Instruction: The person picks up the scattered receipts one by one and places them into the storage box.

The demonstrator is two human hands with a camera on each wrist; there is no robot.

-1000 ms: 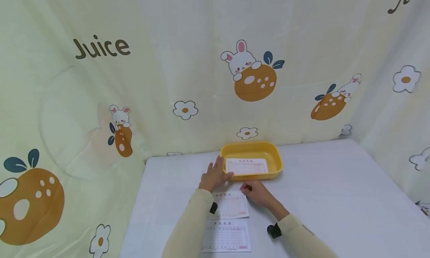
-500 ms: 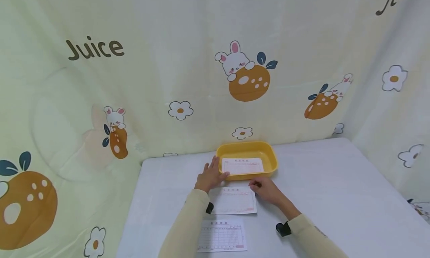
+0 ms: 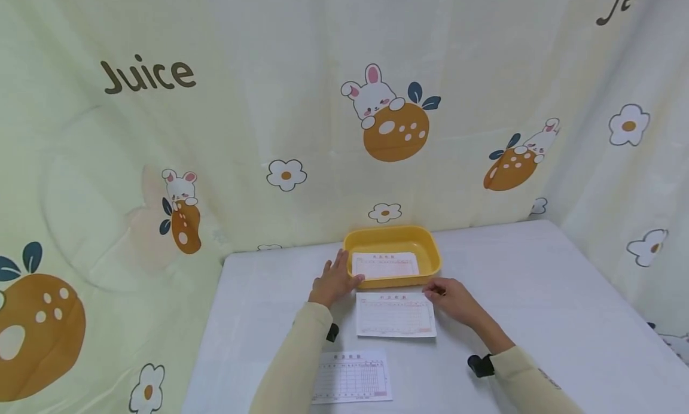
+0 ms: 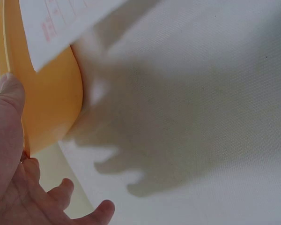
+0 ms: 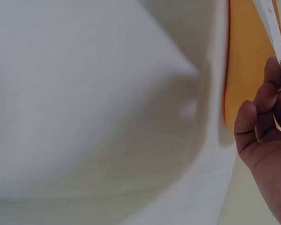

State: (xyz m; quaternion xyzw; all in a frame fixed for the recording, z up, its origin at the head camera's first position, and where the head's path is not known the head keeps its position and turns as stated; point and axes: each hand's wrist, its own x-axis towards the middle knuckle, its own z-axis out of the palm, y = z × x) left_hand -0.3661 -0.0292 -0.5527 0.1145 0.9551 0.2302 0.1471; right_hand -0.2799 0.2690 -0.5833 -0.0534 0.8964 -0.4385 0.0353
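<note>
My right hand point(image 3: 451, 297) pinches the upper right corner of a printed receipt form point(image 3: 395, 315) between thumb and fingers. The form hangs just above the table in front of the yellow tray point(image 3: 433, 261); in the right wrist view the receipt form point(image 5: 270, 23) shows edge-on. My left hand point(image 3: 332, 281) rests at the tray's left front corner, thumb on the front rim and fingers spread along the left side. In the left wrist view, the left hand point(image 4: 18, 154) touches the tray point(image 4: 54, 103). Another receipt form point(image 3: 384, 264) lies in the tray.
A third receipt form point(image 3: 352, 378), with a darker printed grid, lies nearer on the white table point(image 3: 538, 318), partly behind my left sleeve point(image 3: 290, 366). A patterned curtain point(image 3: 301, 103) hangs right behind the tray and along both sides.
My right hand has moved right and slightly away from me, bringing the pinched receipt form out from beside my left forearm to in front of the tray. My left hand stays at the tray.
</note>
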